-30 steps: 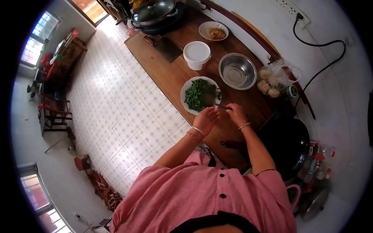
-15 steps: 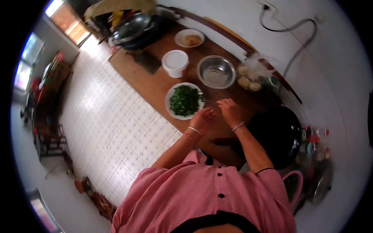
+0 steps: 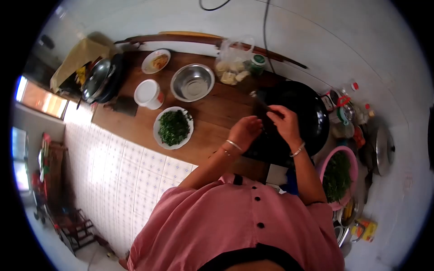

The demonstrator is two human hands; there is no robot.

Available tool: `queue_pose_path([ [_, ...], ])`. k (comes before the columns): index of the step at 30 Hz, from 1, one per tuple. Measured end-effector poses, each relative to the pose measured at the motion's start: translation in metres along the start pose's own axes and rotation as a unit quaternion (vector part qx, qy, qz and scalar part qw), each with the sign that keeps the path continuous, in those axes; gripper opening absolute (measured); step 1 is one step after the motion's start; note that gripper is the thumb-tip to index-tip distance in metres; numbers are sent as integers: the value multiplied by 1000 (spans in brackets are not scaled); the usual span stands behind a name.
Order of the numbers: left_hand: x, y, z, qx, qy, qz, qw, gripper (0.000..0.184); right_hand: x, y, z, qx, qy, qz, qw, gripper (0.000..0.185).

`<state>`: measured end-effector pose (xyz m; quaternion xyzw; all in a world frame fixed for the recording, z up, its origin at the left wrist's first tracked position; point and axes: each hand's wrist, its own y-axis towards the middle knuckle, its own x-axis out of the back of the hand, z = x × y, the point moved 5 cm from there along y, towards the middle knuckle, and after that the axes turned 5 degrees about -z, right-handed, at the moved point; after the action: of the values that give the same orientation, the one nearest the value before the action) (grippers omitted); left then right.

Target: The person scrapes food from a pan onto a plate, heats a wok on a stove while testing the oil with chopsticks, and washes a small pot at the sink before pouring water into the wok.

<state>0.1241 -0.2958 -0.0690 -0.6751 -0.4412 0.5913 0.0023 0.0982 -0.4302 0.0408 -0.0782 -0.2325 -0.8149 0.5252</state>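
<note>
My left hand (image 3: pixel 246 132) is over the left edge of the black wok (image 3: pixel 305 106), its fingers curled inward. Close beside it, my right hand (image 3: pixel 285 123) has its thumb and fingers pinched together above the wok. A dark, blurred shape with a pale tip shows just beyond the right fingertips; I cannot tell what it is or whether it is held. Left of my hands, a white plate (image 3: pixel 157 132) carries chopped green leaves (image 3: pixel 174 127). The insides of both hands are hidden.
Behind the plate stand a lidded white tub (image 3: pixel 148 93), a steel bowl (image 3: pixel 209 86) and a small dish (image 3: pixel 145 67) with food. A bag of pale lumps (image 3: pixel 229 72) lies near the wall. A pink basin (image 3: pixel 351 169) of greens and several bottles (image 3: pixel 357 86) are right.
My view has turned to the right. Both hands have moved from beside the plate of greens to over the wok's left side. The pink basin now shows more fully.
</note>
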Motion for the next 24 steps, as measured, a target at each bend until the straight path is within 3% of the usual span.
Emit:
queue_pose_path([
  [2,-5,-8,-1,-11,-4,-11,1000,23,-5,-2,-8,-31,32,22,999,17],
  [5,-3,-17,-19,-44,-12,-12,999,25,-35,-5,-20,-151,114,91,978,20],
  [10,28,-28,-61,-157,-30,52,986,27,-121,-9,-22,-140,190,156,959,18],
  [12,52,-41,-82,-236,77,-59,967,29,-162,-18,-33,-223,251,192,922,19],
  [14,69,-54,-96,-267,48,-80,959,30,-187,-27,-9,-229,233,269,906,18],
  [16,83,-67,-111,-297,19,-100,950,31,-219,-40,-11,-379,373,330,780,16],
  [17,89,-75,-116,-301,2,-95,949,30,-229,-43,-11,-380,368,344,776,16],
  [19,100,-87,-126,-312,-20,-93,945,30,-248,-50,-1,-435,463,382,671,14],
  [20,107,-91,-128,-315,-23,-107,943,26,-256,-54,2,-436,459,390,669,14],
  [22,121,-94,-132,-321,-31,-124,939,24,-268,-57,10,-410,376,356,751,14],
  [23,132,-94,-136,-360,14,-150,921,22,-273,-59,7,-411,372,363,749,14],
  [24,139,-99,-140,-397,59,-177,899,21,-278,-59,4,-343,292,400,798,15],
])
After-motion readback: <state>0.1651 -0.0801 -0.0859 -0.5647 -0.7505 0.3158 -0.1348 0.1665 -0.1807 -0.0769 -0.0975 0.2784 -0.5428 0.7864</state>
